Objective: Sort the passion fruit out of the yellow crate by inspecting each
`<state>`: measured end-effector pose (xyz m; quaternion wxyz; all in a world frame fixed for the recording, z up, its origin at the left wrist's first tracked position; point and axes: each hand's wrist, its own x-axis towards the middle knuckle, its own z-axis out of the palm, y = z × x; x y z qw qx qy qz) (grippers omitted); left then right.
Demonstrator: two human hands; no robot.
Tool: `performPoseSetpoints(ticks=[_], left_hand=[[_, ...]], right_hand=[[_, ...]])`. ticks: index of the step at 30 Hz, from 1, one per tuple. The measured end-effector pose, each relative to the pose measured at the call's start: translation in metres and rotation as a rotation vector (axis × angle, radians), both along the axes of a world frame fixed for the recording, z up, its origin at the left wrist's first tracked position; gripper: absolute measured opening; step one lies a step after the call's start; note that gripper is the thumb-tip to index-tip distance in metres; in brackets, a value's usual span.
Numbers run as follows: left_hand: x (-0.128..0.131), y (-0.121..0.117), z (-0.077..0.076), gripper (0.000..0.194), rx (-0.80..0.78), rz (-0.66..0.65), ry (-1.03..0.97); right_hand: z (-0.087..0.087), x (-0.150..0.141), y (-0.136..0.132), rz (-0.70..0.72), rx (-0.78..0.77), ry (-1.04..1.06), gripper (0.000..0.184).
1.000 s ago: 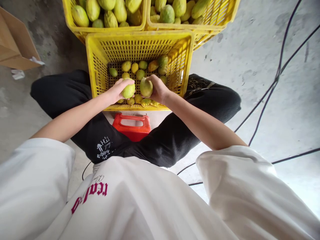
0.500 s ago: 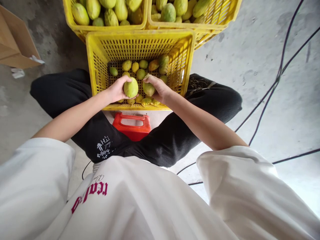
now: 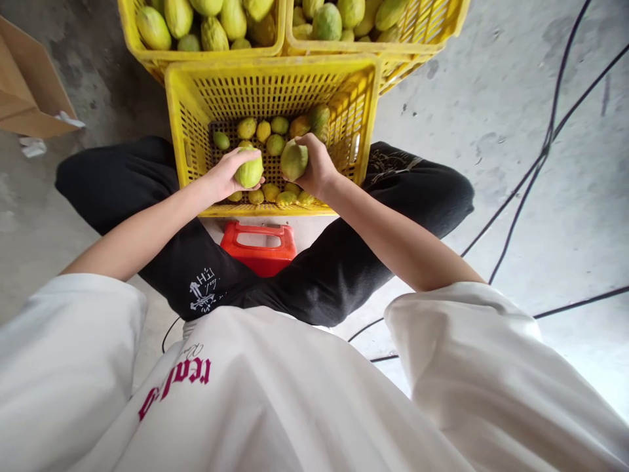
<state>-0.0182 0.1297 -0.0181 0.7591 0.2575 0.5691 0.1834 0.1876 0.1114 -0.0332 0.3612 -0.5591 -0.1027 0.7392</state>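
Note:
Between my knees stands a yellow slotted crate [image 3: 196, 111] with several small green and yellow fruits on its bottom. My left hand [image 3: 223, 177] is closed around a yellow-green fruit [image 3: 249, 172] held over the crate's near half. Beside it, my right hand [image 3: 317, 167] grips a duller green fruit [image 3: 293, 159] at about the same height. The two fruits are close together but apart.
Two more yellow crates [image 3: 147, 59] [image 3: 427, 39] heaped with larger green fruits stand behind the near one. A red plastic stool [image 3: 258, 244] shows under me. A cardboard box [image 3: 24, 85] lies far left. Black cables [image 3: 531, 170] run across the concrete floor at right.
Both hands stayed over the crate, turning their fruits. The right hand has lifted its fruit slightly up and farther away; the left fruit has shifted a little left.

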Motion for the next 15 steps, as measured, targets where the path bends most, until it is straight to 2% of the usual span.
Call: performPoseSetpoints(ticks=[2,5,9,12,15], left_hand=[[0.001,0.003,0.003,0.023,-0.047,0.033,0.005],[0.003,0.006,0.007,0.024,-0.084,0.060,-0.003],[0.006,0.002,0.005,0.016,-0.031,0.094,0.014],[0.005,-0.003,0.000,0.026,0.014,0.098,0.027],[0.004,-0.006,-0.004,0.034,0.031,0.080,0.042]], right_hand=[[-0.001,-0.001,0.001,-0.003,-0.037,0.027,0.018],[-0.004,-0.002,0.001,0.037,-0.016,-0.005,0.022],[-0.006,-0.001,-0.002,0.050,0.071,-0.037,0.031],[-0.001,0.000,-0.003,0.033,0.059,-0.018,0.035],[0.007,-0.001,-0.003,-0.005,0.000,-0.018,0.029]])
